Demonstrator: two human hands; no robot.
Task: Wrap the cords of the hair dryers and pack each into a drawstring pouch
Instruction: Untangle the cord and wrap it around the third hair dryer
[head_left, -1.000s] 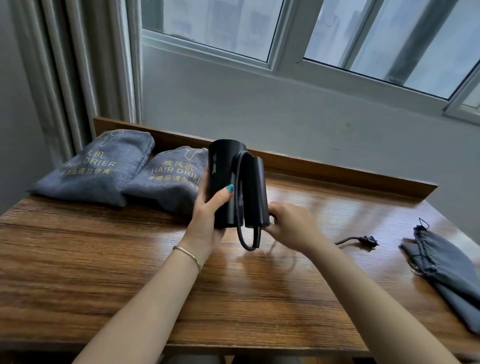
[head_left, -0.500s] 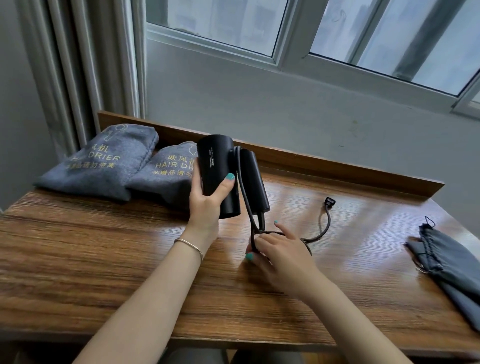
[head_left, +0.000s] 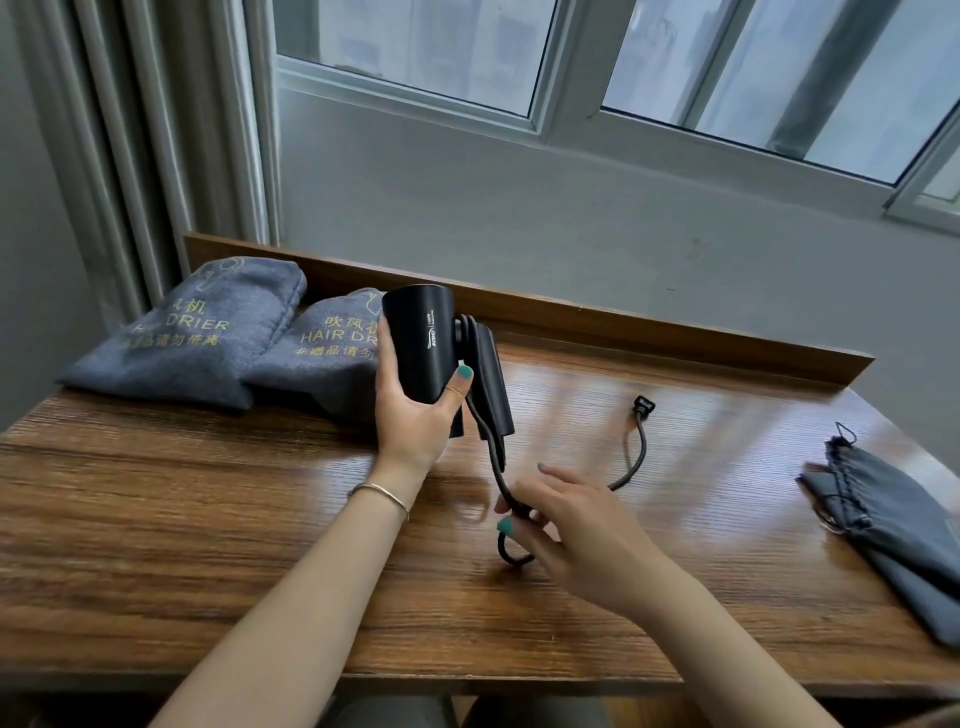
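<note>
**A:** What lies at the far left of the counter (head_left: 156, 519)?

**B:** Two grey pouches, both full; the first filled pouch (head_left: 197, 332) sits against the back ledge with gold lettering reading HAIR DRIER; the second filled pouch (head_left: 322, 358) lies just beside it, touching it, partly hidden behind the dryer.

**A:** And the dryer itself?

**B:** The black hair dryer (head_left: 421, 353) is held up off the counter, barrel upright and tilted a little; its folded handle (head_left: 493, 384) hangs down on the right side; the left hand (head_left: 415, 415) grips the barrel, thumb across the front and fingers curled round the back; a thin bracelet (head_left: 379, 493) circles that wrist.

**A:** Where does the cord go?

**B:** The cord (head_left: 493, 467) drops beside the handle to the right hand (head_left: 571, 525), forms a small loop just under the fingers, then runs out over the wood; the plug (head_left: 643, 404) rests on the counter, well apart from the dryer.

**A:** Is the right hand holding the cord?

**B:** Yes; thumb and curled fingers pinch it low over the counter, though the hand is somewhat blurred.

**A:** Anything further right?

**B:** An empty pouch (head_left: 893, 525) lies flat near the right edge, its drawstring (head_left: 844, 441) loose at the mouth.
</note>
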